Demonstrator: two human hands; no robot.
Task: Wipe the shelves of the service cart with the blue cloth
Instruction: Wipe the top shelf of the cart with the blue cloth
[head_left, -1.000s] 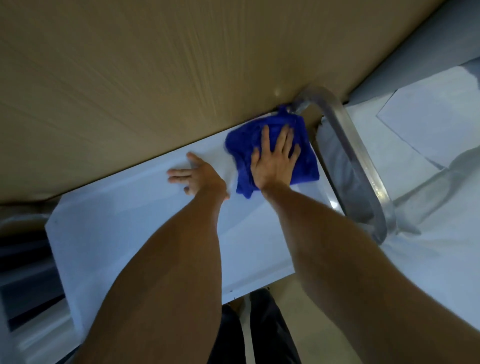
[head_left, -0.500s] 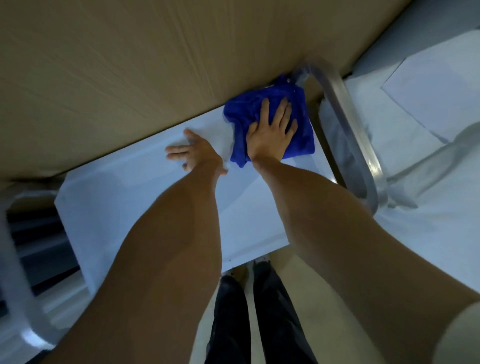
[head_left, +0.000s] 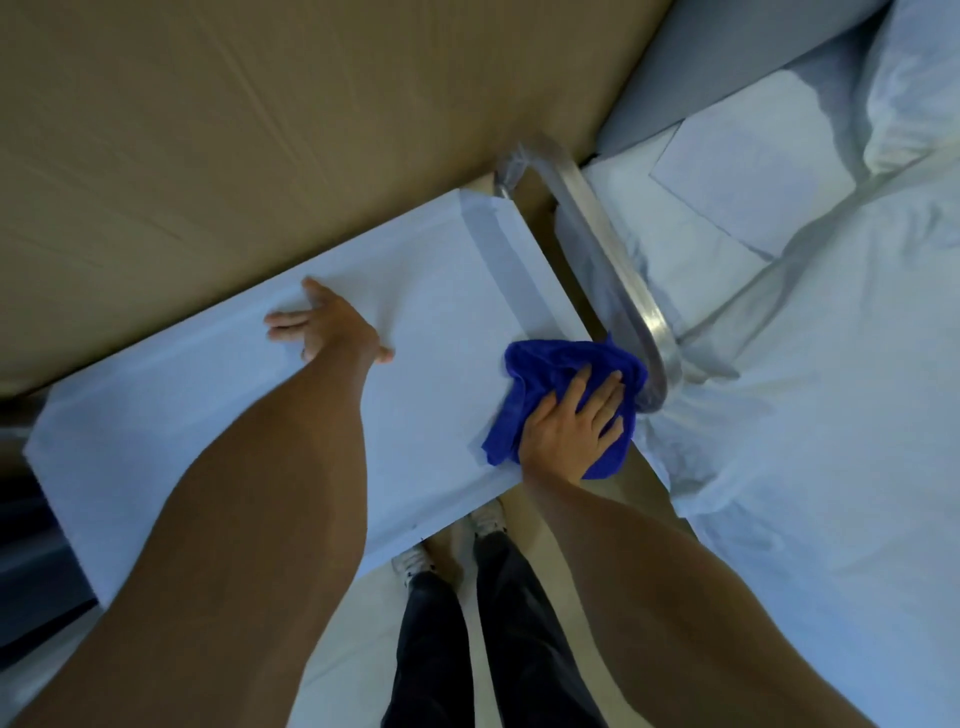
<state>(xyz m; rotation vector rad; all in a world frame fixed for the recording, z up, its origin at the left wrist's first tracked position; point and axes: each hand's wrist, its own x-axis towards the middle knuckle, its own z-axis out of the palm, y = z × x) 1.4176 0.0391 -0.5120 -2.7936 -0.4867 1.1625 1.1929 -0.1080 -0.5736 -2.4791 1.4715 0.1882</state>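
Two hands on the top shelf (head_left: 431, 291): left hand (head_left: 327, 325) flat, released; right hand (head_left: 569, 423) pressing the blue cloth (head_left: 545, 364) flat at the near right corner, beside the metal handle (head_left: 602, 249). Best wiped in overlapping strokes, pressing evenly, cloth kept spread, edges included.

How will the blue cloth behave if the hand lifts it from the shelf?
The blue cloth is bunched in soft folds under the right hand, so it would probably droop, not stay flat. It looks thin and likely light. On the smooth white shelf it probably slides easily when pushed.
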